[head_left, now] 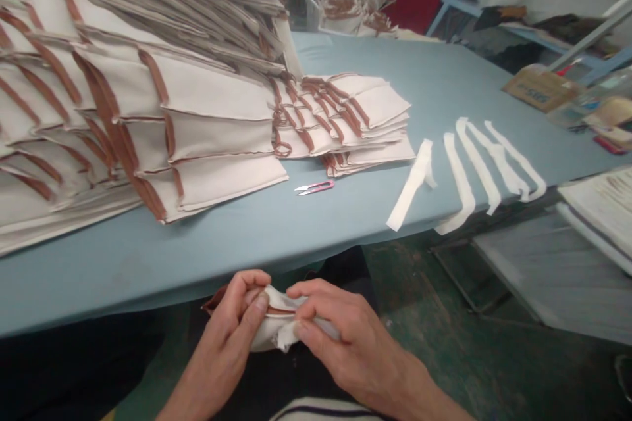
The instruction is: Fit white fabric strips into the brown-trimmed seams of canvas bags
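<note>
At the bottom centre of the frame, the left hand (224,332) and the right hand (345,335) are both grasping a folded cream canvas piece (279,332) with brown binding along one edge, holding it below the table edge and above the person's dark-clothed lap. The left thumb and fingers are pinching the bound side, while the right fingers (316,296) are curling over the top of the cloth; neither hand is letting go.

Just beyond the hands, a pale blue table (148,270) is spanning the frame. Near its middle, pink-handled thread snips (315,187) are lying on the tabletop. To the right, a row of loose cream fabric strips (461,177) is stretching toward the table's edge. At upper left, a tall stack of brown-bound canvas pieces (148,145) is rising beside a smaller stack (345,118) of the same pieces. At far right, a cardboard box (540,87) is sitting near the table's far corner.
</note>
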The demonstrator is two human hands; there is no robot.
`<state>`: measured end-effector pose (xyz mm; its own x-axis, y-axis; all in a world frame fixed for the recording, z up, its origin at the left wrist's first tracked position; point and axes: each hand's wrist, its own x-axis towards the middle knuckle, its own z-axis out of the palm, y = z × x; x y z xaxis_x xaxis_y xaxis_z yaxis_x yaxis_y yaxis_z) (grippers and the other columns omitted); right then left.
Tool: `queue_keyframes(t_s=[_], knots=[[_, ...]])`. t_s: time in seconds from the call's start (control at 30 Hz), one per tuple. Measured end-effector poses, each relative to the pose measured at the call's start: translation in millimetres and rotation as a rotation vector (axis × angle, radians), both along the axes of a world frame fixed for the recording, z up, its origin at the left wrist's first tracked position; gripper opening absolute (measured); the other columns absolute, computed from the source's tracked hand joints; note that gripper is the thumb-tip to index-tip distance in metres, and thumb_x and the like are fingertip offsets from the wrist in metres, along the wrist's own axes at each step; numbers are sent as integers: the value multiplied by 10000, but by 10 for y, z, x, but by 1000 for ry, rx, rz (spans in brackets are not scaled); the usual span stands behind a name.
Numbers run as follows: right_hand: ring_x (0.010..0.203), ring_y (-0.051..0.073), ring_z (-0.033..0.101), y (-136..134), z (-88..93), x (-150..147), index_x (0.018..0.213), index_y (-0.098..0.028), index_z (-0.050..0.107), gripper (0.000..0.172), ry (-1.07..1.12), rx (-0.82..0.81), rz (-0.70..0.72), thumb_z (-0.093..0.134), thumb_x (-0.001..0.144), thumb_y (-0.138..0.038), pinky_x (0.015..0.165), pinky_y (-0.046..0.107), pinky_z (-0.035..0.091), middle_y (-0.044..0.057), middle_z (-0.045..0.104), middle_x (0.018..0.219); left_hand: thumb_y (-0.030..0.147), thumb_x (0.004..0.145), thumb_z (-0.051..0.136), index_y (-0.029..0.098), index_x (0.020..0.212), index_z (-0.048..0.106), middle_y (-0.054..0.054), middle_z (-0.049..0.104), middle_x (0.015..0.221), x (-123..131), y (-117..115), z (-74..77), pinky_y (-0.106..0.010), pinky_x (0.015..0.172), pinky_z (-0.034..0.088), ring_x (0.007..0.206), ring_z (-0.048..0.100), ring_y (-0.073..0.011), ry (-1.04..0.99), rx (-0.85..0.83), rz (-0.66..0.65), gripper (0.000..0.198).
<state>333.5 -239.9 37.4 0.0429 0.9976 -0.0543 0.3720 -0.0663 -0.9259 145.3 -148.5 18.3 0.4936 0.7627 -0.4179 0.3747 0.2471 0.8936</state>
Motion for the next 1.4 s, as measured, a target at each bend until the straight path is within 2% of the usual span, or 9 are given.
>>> queue_keyframes(t_s=[0.07, 0.27, 0.37, 0.5, 0.67, 0.83, 1.0, 1.2, 1.4], knots=[[1120, 216, 729, -45, -110, -81, 891, -218, 718, 174, -95, 13, 47, 605, 1021, -197, 973, 303, 517, 81, 749, 1310, 638, 1009, 539, 242, 1231, 515, 16, 679, 835, -16, -6, -22, -299, 680, 471, 739, 617, -215, -23, -31, 28, 455], [745, 174, 698, -132, -419, -201, 815, -206, 658, 277, -361, 87, 68, 538, 1059, -159, 678, 275, 474, 33, 723, 857, 662, 905, 679, 230, 1291, 438, -9, 738, 879, 4, -67, -169, -312, 716, 534, 753, 688, -222, -30, -162, 110, 626], [747, 170, 686, -153, -476, -202, 812, -207, 649, 291, -401, 123, 67, 522, 1071, -165, 668, 273, 459, 32, 711, 849, 701, 895, 664, 236, 1122, 496, 40, 669, 739, -21, -120, -261, -276, 647, 488, 665, 628, -193, 92, -98, 157, 544], [720, 164, 658, -178, -499, -176, 804, -211, 653, 314, -393, 117, 67, 510, 1083, -182, 658, 272, 462, 27, 698, 829, 744, 884, 627, 221, 720, 526, 67, 470, 605, -35, -136, -235, -247, 552, 341, 568, 416, -138, 160, -33, 59, 557], [780, 177, 689, -128, -384, -74, 811, -208, 679, 291, -283, 91, 44, 543, 1067, -184, 740, 279, 513, 44, 729, 880, 704, 901, 623, 215, 665, 553, 49, 454, 645, 77, -75, -77, -252, 573, 359, 618, 410, -154, 131, 49, 6, 547], [995, 201, 722, -19, 11, 140, 838, -208, 695, 207, -1, 183, -153, 592, 1017, -197, 881, 297, 531, 79, 780, 1108, 566, 998, 535, 212, 793, 660, 2, 642, 734, 235, -49, 91, -255, 621, 425, 679, 541, -189, 78, 218, 114, 428], [575, 125, 515, 48, 338, 153, 820, -203, 706, 261, 149, 59, -244, 613, 1004, -362, 541, 247, 385, -24, 625, 657, 534, 968, 576, 224, 716, 583, 4, 650, 720, 369, -43, 180, -243, 581, 429, 638, 545, -173, -65, 183, 173, 399], [601, 120, 508, 158, 259, -26, 817, -199, 678, 244, 127, -12, -267, 647, 958, -396, 597, 248, 396, -25, 619, 676, 613, 932, 608, 212, 741, 612, -3, 632, 716, 406, -83, 117, -245, 538, 409, 606, 505, -161, -138, 140, 150, 444], [558, 105, 420, 209, 169, -1, 802, -204, 604, 299, 242, -157, -277, 674, 925, -467, 518, 228, 335, -52, 517, 637, 506, 1001, 549, 200, 734, 623, 20, 519, 685, 356, -114, 144, -236, 506, 310, 604, 411, -138, -126, 96, 174, 412]])
